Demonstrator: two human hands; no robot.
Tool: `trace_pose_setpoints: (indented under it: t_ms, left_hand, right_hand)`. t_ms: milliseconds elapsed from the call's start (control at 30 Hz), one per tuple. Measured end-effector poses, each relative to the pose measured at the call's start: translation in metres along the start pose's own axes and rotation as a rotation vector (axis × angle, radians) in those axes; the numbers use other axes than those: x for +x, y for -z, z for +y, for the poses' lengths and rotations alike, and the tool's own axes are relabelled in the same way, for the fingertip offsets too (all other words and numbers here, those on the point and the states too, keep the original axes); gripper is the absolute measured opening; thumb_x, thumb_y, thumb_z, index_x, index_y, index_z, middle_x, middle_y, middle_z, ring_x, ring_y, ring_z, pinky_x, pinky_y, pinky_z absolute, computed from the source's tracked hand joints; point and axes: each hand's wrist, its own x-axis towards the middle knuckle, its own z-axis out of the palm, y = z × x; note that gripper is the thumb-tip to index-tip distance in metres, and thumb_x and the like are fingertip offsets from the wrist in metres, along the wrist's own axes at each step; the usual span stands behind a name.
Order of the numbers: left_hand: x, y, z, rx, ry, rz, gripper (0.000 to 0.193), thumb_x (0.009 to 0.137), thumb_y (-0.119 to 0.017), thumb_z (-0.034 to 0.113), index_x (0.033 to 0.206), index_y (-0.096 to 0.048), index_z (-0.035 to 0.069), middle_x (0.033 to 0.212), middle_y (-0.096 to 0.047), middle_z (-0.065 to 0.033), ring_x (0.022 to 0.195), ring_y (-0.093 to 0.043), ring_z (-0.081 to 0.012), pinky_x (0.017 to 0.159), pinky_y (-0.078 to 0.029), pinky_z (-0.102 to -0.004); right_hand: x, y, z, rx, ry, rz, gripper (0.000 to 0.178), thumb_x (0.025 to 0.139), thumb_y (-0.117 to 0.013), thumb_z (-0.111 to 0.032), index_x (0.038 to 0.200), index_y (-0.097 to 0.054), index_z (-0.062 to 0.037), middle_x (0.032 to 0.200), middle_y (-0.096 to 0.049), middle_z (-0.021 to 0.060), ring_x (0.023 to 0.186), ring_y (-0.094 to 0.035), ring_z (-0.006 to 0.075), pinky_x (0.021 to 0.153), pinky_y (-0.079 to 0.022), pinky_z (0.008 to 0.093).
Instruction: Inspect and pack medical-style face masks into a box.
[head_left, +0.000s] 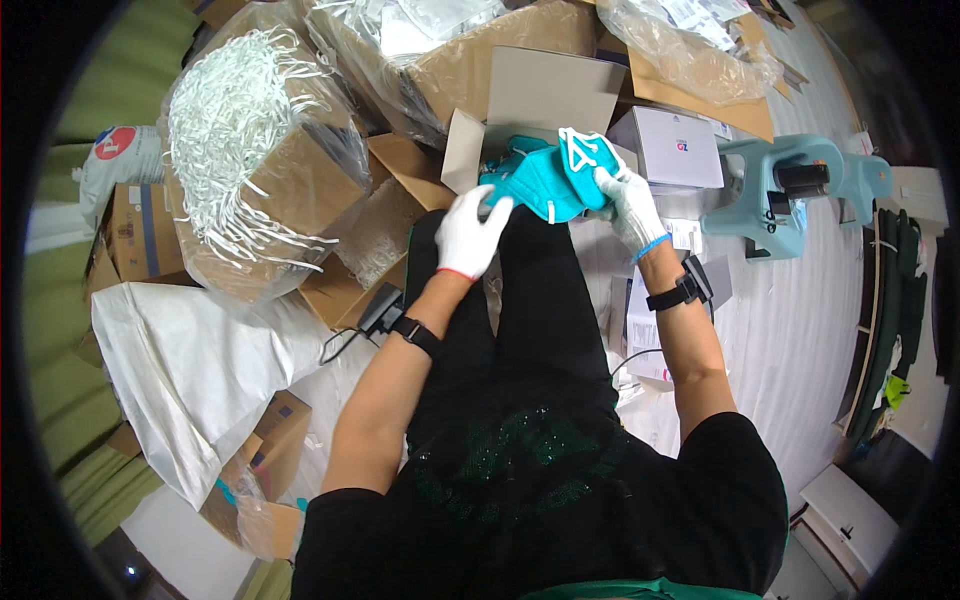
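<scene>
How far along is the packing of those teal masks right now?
Done: a stack of teal masks is gathered, white ear loops visible. In hand: the left hand and right hand, both gloved, hold the stack at the open small carton. Left: the stack is not yet fully inside; carton flaps are open.

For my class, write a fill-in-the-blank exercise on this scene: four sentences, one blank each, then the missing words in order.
1. Both hands wear ____ gloves.
2. The left hand and the right hand hold a stack of face masks whose colour is ____.
3. The clear bag at the person's left is full of white ____.
4. Each forearm carries a black ____ at the wrist.

Missing words: white; teal; ear loops; band
</scene>
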Motion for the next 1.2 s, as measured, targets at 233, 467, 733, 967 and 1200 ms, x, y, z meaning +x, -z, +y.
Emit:
trace_pose_setpoints:
  t_ms: [233,467,733,967,1200]
  left_hand:
    - [-0.008,-0.006,0.045,-0.543,0.252,-0.005,0.021,0.090,-0.069,0.016,0.103,-0.069,-0.001,0.075,-0.065,-0.0009,0.059,-0.055,-0.0062,0.052,-0.043,-0.0219]
    - [-0.024,0.036,0.074,-0.191,0.178,0.167,0.025,0.085,-0.073,0.018,0.098,-0.070,-0.003,0.079,-0.069,-0.0041,0.073,-0.062,-0.0071,0.067,-0.050,-0.0250]
    - [-0.033,0.035,0.065,-0.263,-0.053,0.393,0.020,0.085,-0.073,0.013,0.098,-0.069,0.000,0.082,-0.069,-0.0071,0.067,-0.064,-0.0114,0.064,-0.051,-0.0268]
    - [-0.027,0.048,0.091,-0.498,-0.076,0.484,0.016,0.088,-0.071,0.005,0.102,-0.068,-0.004,0.088,-0.069,-0.0060,0.071,-0.064,-0.0095,0.063,-0.051,-0.0221]
    - [-0.026,0.059,0.090,-0.563,-0.044,0.459,0.018,0.090,-0.067,0.003,0.105,-0.065,-0.006,0.090,-0.069,-0.0065,0.073,-0.065,-0.0104,0.064,-0.054,-0.0234]
  right_hand:
    - [-0.047,-0.010,-0.016,0.553,0.168,0.093,0.029,0.097,-0.058,-0.023,0.121,-0.054,-0.0060,0.085,-0.064,0.0076,0.052,-0.057,0.0139,0.038,-0.041,0.0224]
    - [-0.075,-0.020,0.011,0.382,-0.048,-0.013,0.021,0.098,-0.057,-0.027,0.108,-0.054,-0.0093,0.082,-0.062,0.0086,0.058,-0.060,0.0179,0.039,-0.040,0.0240]
    - [-0.107,-0.041,-0.003,0.556,-0.075,-0.070,0.021,0.097,-0.057,-0.031,0.099,-0.055,-0.0099,0.074,-0.058,0.0055,0.054,-0.053,0.0176,0.040,-0.038,0.0237]
    - [-0.104,-0.025,0.023,0.712,-0.264,-0.279,0.019,0.094,-0.063,-0.027,0.090,-0.052,-0.0113,0.065,-0.054,0.0022,0.048,-0.049,0.0110,0.039,-0.037,0.0217]
    - [-0.125,-0.040,0.015,0.561,-0.081,-0.278,0.015,0.091,-0.067,-0.020,0.090,-0.054,-0.0124,0.065,-0.054,0.0011,0.045,-0.047,0.0102,0.040,-0.038,0.0211]
